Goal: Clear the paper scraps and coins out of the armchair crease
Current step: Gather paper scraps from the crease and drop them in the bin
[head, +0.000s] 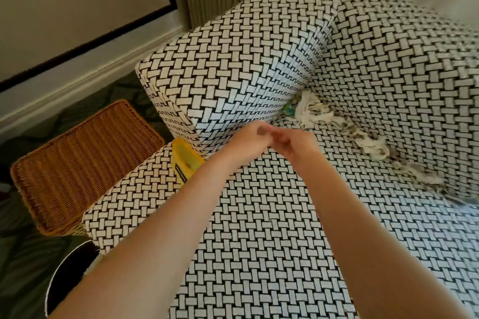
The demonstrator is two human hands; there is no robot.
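Crumpled white paper scraps lie along the armchair crease between seat and backrest, trailing to more scraps further right. A small green-blue scrap sits in the crease's left corner. My left hand and my right hand meet above the seat's left side, short of the crease. The left hand's curled fingers pinch a small dark round thing, likely a coin. The right hand's curled fingertips touch the left hand; blur hides whether they hold anything.
A yellow container stands on the seat beside the left armrest. On the floor to the left is a wicker basket, and a dark round bin sits at the lower left. A wall and radiator stand behind the chair.
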